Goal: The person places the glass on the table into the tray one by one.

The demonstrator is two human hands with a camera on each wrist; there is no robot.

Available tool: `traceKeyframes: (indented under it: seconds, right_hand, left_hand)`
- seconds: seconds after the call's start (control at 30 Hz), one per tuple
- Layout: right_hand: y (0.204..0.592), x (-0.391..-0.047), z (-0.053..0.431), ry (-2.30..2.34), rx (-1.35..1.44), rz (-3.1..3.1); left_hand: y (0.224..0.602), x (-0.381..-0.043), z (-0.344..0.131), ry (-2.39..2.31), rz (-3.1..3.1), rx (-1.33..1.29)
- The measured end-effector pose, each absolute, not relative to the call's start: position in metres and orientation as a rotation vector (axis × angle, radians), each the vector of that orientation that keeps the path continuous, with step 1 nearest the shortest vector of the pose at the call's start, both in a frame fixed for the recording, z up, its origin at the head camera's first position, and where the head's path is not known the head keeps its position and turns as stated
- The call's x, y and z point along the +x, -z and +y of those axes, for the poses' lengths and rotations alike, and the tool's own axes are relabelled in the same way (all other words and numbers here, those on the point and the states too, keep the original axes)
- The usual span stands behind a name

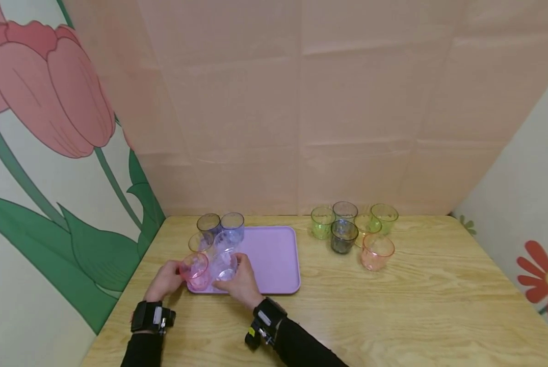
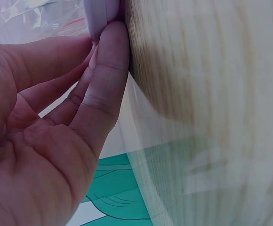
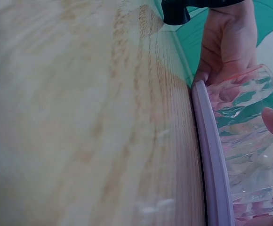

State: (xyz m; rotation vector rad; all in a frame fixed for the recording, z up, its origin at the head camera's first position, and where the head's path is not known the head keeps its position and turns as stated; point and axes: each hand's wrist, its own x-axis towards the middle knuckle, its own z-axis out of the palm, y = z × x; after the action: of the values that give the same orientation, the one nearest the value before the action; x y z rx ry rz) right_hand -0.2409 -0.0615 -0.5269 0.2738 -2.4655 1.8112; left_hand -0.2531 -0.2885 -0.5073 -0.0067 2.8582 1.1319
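A purple tray (image 1: 274,260) lies on the wooden table, with several tinted glasses crowded on its left half. My left hand (image 1: 165,279) pinches the tray's left edge; thumb and fingertips meet at the rim in the left wrist view (image 2: 66,103). Just beside it stands a pink glass (image 1: 194,272). My right hand (image 1: 243,280) grips a clear glass (image 1: 225,267) at the tray's front, thumb on one side and fingers on the other. Behind these are a yellowish glass (image 1: 201,242), another clear glass (image 1: 226,241), a dark grey glass (image 1: 208,223) and a blue glass (image 1: 233,224).
Right of the tray stands a second cluster: green glasses (image 1: 321,224), a dark grey glass (image 1: 343,237), a yellow glass (image 1: 363,224), a purplish-grey glass (image 1: 345,209) and an orange-pink glass (image 1: 376,253). A beige covering (image 1: 296,112) hangs behind the table.
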Motion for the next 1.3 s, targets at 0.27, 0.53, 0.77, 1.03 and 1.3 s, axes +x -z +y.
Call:
traceKeyframes:
  seconds: [0.27, 0.53, 0.77, 1.03, 1.3]
  right_hand:
    - [0.527, -0.241, -0.062, -1.812, 0.268, -2.47]
    - [0.524, -0.238, -0.051, -1.79, 0.316, -2.547]
    - [0.52, -0.236, -0.034, -1.791, 0.438, -2.571]
    - [0.518, -0.239, -0.012, -1.801, 0.494, -2.557]
    - [0.51, -0.245, 0.012, -1.872, 0.498, -2.442]
  left_hand:
    - [0.507, -0.253, -0.288, -1.137, 2.864, -0.001]
    - [0.507, -0.252, -0.288, -1.132, 2.855, -0.016]
    - [0.507, -0.252, -0.289, -1.136, 2.861, -0.002]
    - [0.507, -0.253, -0.29, -1.114, 2.869, 0.0]
    - [0.506, -0.253, -0.289, -1.113, 2.869, 0.0]
